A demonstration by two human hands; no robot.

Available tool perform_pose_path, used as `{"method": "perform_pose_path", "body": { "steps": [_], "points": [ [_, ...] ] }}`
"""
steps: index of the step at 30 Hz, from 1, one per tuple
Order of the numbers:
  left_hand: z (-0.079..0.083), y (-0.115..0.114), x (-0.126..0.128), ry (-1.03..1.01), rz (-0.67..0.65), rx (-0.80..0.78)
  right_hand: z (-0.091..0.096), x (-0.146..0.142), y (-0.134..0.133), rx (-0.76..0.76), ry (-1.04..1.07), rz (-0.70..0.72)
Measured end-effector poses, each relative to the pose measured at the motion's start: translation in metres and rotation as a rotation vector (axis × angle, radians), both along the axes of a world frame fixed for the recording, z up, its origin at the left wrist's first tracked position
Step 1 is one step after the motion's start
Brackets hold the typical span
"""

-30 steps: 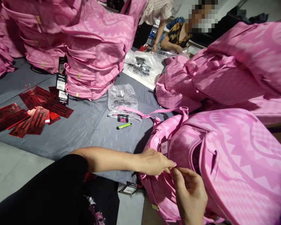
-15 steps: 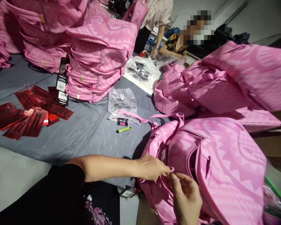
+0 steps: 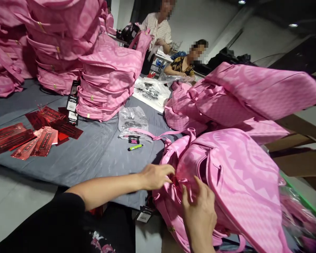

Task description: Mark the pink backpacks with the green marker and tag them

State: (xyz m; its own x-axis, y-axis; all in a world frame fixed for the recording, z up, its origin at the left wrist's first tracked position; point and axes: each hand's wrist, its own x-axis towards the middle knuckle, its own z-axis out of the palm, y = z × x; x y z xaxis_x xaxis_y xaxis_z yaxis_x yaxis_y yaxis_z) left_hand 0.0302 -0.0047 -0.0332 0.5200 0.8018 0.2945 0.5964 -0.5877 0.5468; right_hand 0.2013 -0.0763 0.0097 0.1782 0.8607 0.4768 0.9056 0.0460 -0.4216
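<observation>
Head view, item one: pink backpack [image 3: 242,175], by the right end of the grey-covered table [image 3: 105,154], long axis sloping from upper left to lower right, pocket mouth gaping. Item two: small pink loop [image 3: 183,180], at the bag's side, lying roughly crosswise. Item three: left hand [image 3: 156,176], reaching in from the left, fingers curled beside a thin red cord [image 3: 176,176]; I cannot tell from here whether they pinch it. Item four: right hand [image 3: 200,209], rising from below, thumb and fingers parted, nothing gripped that I can see. Placement: I find the loop between both hands, rightward of the left fingertips, just above the right thumb; the right seems nearer.
</observation>
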Motion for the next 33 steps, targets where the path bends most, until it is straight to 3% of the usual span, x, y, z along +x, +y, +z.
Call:
{"method": "perform_pose_path", "body": {
  "steps": [3, 5, 6, 10, 13, 17, 20, 22, 25, 27, 28, 30, 33],
  "points": [
    [-0.026, 0.032, -0.058, 0.051, 0.322, -0.024, -0.005, -0.054, 0.028, 0.093, -0.164, 0.202],
    [-0.045, 0.063, -0.091, 0.127, 0.444, -0.03, -0.026, -0.097, 0.064, -0.11, -0.22, 0.356],
    [-0.054, 0.079, -0.102, 0.169, 0.455, -0.025, -0.039, -0.117, 0.084, -0.263, -0.286, 0.375],
    [-0.076, 0.132, -0.118, 0.301, 0.359, 0.002, -0.089, -0.158, 0.15, -0.365, -0.346, 0.334],
    [-0.088, 0.151, -0.119, 0.331, 0.312, 0.014, -0.111, -0.158, 0.17, -0.387, -0.403, 0.317],
    [-0.11, 0.169, -0.126, 0.34, 0.283, 0.056, -0.121, -0.16, 0.18, -0.406, -0.452, 0.313],
    [-0.119, 0.178, -0.132, 0.361, 0.318, 0.089, -0.104, -0.163, 0.163, -0.385, -0.428, 0.298],
    [-0.118, 0.18, -0.136, 0.364, 0.354, 0.099, -0.077, -0.152, 0.13, -0.338, -0.387, 0.321],
    [-0.105, 0.172, -0.133, 0.364, 0.4, 0.117, -0.019, -0.098, 0.068, -0.169, -0.282, 0.3],
    [-0.091, 0.156, -0.121, 0.292, 0.427, 0.121, 0.021, -0.045, 0.039, -0.033, -0.26, 0.07],
    [-0.084, 0.143, -0.11, 0.197, 0.431, 0.105, 0.037, -0.02, 0.033, -0.036, -0.324, -0.068],
    [-0.069, 0.111, -0.081, -0.046, 0.404, 0.05, 0.058, 0.019, 0.034, -0.197, -0.459, -0.3],
    [-0.052, 0.057, -0.034, -0.231, 0.304, -0.021, 0.063, 0.038, 0.055, -0.469, -0.511, -0.34]
  ]
}}
